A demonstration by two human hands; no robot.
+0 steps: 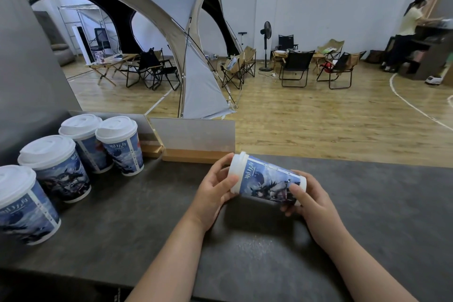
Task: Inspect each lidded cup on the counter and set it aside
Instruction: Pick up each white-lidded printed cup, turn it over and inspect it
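White-lidded cup lies sideways over the counter at 6 o'clock, left hand curled round its lid, right hand gripping its base, so a loose lid could pop and spill toward four cups at 8 o'clock.

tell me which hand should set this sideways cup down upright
Right, probably. The right hand grips the held cup round its paper body near the base, so it can tip it upright; the left hand holds only the lid end, which could pop off.
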